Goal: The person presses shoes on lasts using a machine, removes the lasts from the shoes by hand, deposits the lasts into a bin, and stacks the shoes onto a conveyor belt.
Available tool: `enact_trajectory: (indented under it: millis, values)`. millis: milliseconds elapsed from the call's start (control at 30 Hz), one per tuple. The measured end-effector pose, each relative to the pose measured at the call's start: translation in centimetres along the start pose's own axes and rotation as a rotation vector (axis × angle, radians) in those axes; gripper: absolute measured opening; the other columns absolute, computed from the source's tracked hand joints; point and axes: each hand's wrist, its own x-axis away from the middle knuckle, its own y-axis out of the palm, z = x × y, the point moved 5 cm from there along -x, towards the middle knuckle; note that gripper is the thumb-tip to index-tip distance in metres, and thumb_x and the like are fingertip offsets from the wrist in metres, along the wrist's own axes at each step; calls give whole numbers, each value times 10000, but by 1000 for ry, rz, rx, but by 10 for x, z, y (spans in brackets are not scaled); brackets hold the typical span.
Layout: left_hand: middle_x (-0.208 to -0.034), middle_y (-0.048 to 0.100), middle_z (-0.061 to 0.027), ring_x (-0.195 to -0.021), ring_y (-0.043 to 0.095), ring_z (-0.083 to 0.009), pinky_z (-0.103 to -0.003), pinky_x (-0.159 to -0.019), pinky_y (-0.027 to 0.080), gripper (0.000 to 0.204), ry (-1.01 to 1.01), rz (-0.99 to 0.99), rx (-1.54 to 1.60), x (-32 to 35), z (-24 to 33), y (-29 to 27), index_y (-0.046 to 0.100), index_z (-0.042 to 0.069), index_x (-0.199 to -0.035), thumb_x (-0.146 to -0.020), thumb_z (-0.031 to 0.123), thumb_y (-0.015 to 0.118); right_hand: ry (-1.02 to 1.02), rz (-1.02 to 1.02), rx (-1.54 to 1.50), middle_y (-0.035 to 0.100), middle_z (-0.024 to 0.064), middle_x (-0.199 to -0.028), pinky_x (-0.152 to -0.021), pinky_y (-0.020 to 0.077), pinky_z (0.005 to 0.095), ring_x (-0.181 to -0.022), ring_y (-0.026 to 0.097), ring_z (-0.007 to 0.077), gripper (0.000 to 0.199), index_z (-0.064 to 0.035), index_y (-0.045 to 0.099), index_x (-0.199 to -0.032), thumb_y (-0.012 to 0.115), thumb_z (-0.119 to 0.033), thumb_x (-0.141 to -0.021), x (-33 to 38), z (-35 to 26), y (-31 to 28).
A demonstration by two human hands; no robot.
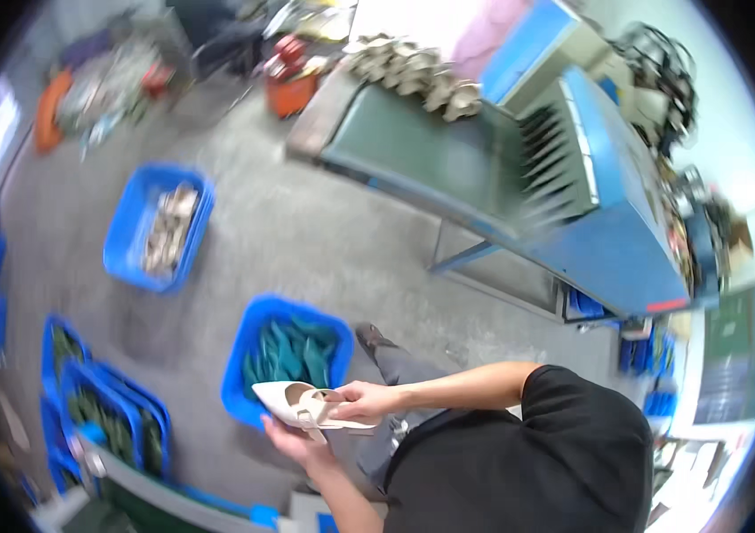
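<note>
A white pointed-toe shoe (284, 398) with straps is held in front of my body, its toe toward the left. My right hand (365, 401) is closed around its heel end, fingers at the straps. Below the shoe, my left hand (299, 446) supports it from underneath; part of its fingers is hidden behind the shoe. Just past the shoe, a blue bin (237, 360) on the floor holds several dark-green pieces (293, 351).
Another blue bin (118, 233) holds beige shoes. A green-topped conveyor (422, 147) leads into a blue machine (622, 204), with beige shoes (413, 71) along its far edge. Stacked blue bins (102, 400) stand at left. A red-orange machine (290, 93) sits at the back.
</note>
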Motion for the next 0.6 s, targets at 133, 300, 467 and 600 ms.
enact_trajectory:
  millis: [133, 300, 467, 600]
  values:
    - [-1428, 409, -215, -1250, 475, -322, -441, -1080, 389, 655, 71, -116, -311, -36, -17, 39, 318, 60, -1487, -959, 380, 535, -206, 573, -41, 670, -6, -942, -738, 522, 273, -847, 613, 84, 235, -37, 661, -1074, 669, -219, -924, 78, -104, -195]
    - [-1316, 511, -166, -1158, 541, -266, -414, -1017, 445, 575, 40, 101, -566, -83, -54, 34, 414, 64, -1430, -940, 304, 592, -657, 1205, -294, 654, 65, -1095, -889, 515, 337, -989, 637, 178, 228, -41, 585, -1175, 465, -106, -993, 167, -253, -509]
    - [-1255, 595, -195, -1105, 590, -376, -507, -978, 473, 432, -77, 269, -1040, -94, -110, -8, 444, 4, -1384, -988, 174, 479, -952, 1308, -255, 688, 67, -984, -779, 496, 296, -858, 646, 144, 230, 17, 657, -1103, 543, -114, -952, 136, -368, -785]
    - [-1219, 612, -164, -1127, 594, -346, -476, -948, 497, 460, -254, 402, -983, -83, -174, 68, 454, 63, -1392, -948, 131, 554, -978, 1603, -144, 672, 44, -841, -657, 483, 269, -769, 636, 125, 139, -10, 682, -933, 593, -114, -907, 134, -373, -962]
